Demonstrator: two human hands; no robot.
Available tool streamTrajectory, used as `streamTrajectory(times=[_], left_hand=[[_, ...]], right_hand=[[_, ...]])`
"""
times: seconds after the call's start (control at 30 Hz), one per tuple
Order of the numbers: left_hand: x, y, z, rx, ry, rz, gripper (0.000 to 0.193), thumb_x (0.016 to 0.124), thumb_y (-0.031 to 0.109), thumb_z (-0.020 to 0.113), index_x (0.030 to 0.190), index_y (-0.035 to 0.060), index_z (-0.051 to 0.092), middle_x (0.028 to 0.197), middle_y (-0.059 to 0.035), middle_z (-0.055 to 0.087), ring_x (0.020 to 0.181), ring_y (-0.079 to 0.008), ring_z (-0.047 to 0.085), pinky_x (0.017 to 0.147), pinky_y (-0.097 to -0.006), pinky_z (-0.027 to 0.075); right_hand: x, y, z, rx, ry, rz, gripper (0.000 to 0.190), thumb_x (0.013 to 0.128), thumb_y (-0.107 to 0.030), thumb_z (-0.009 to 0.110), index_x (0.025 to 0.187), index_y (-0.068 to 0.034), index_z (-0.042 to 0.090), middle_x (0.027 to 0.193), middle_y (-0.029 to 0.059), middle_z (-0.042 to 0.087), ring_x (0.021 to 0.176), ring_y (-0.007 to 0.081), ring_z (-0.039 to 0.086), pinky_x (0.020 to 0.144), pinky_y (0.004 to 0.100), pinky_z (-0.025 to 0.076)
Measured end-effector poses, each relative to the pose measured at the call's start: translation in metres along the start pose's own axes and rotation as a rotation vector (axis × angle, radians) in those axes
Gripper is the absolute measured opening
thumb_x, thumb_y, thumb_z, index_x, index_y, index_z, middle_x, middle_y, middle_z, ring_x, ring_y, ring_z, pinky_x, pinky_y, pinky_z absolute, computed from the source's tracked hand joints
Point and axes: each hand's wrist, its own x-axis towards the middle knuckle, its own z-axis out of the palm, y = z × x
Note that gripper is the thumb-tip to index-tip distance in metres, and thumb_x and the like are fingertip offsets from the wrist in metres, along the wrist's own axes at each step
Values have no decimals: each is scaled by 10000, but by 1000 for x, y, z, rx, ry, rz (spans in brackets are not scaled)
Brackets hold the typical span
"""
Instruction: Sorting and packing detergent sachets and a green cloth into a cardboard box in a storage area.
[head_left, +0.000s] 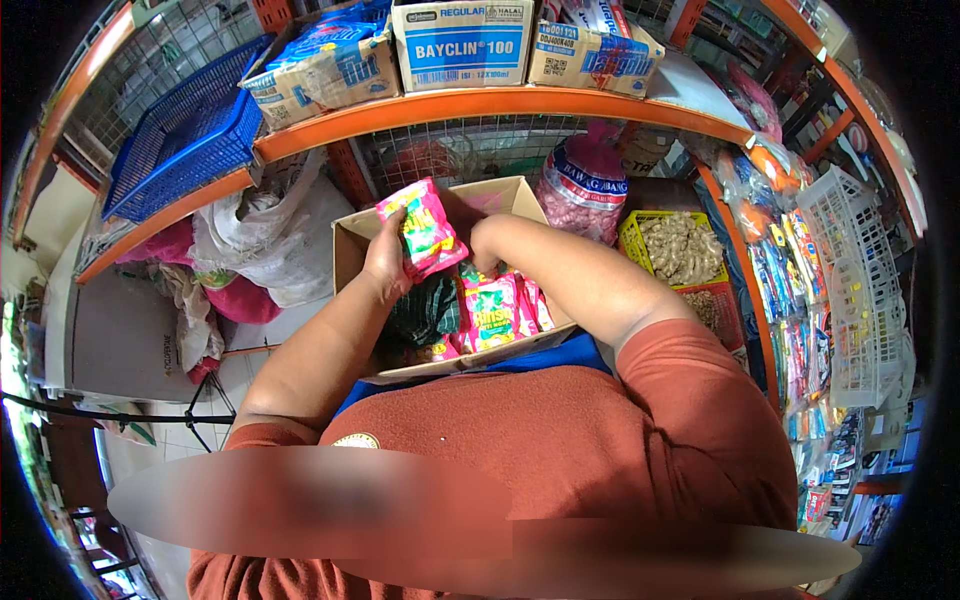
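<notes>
An open cardboard box (442, 367) stands before me, under the orange shelf edge. Pink and green Rinse-type detergent packets (491, 311) lie in it, beside a dark checked cloth (425, 311). My left hand (388, 251) grips pink detergent packets (425, 229) above the box's left part. Reaching into the box from the right is my right hand (489, 241), its fingers bent downward and partly hidden by the hand itself; whether they hold a packet cannot be seen.
Cartons (465, 45) and a blue plastic basket (187, 127) stand on the shelf above. A pink net bag of garlic (581, 191) and a yellow basket (634, 244) of ginger sit right of the box. White sacks (270, 240) lie to the left; packaged goods hang at the right.
</notes>
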Motion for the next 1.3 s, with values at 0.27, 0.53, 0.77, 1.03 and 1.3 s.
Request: streamTrajectory(times=[0.27,0.53,0.77,1.03,1.3], left_hand=[[-46,-43,26,742,-485,-456,395,863,298,594,1147,24,574,1020,-82,666,876,-161,643,832,-311,503],[-24,-59,9,535,-549,-906,375,904,314,563,1168,48,578,1101,-78,644,932,-142,632,825,-316,520],[-16,-67,23,642,-617,-891,397,921,314,538,1202,34,556,1164,-106,613,999,-152,607,902,-309,479],[-8,-78,21,659,-594,-858,416,928,348,520,1200,35,558,1162,-103,611,988,-152,610,892,-321,492],[-15,-78,22,819,-616,-778,473,919,412,513,1262,86,531,1156,-75,614,966,-115,607,829,-276,506]], right_hand=[[-106,44,27,570,1091,-299,588,813,-220,691,1232,35,365,1060,194,584,955,222,570,863,325,447],[-227,177,50,1913,2415,-551,396,924,-186,552,1269,-64,402,1203,104,529,1082,208,552,880,354,492],[-255,351,26,1713,1309,292,404,829,-321,683,1008,38,638,991,137,671,850,162,653,756,287,505],[-219,354,-10,706,1130,854,759,756,-678,545,1132,-24,623,1181,243,573,1080,352,566,905,413,447],[-227,182,-39,957,2577,-294,235,827,-234,682,889,-48,552,826,56,524,718,182,546,638,311,452]])
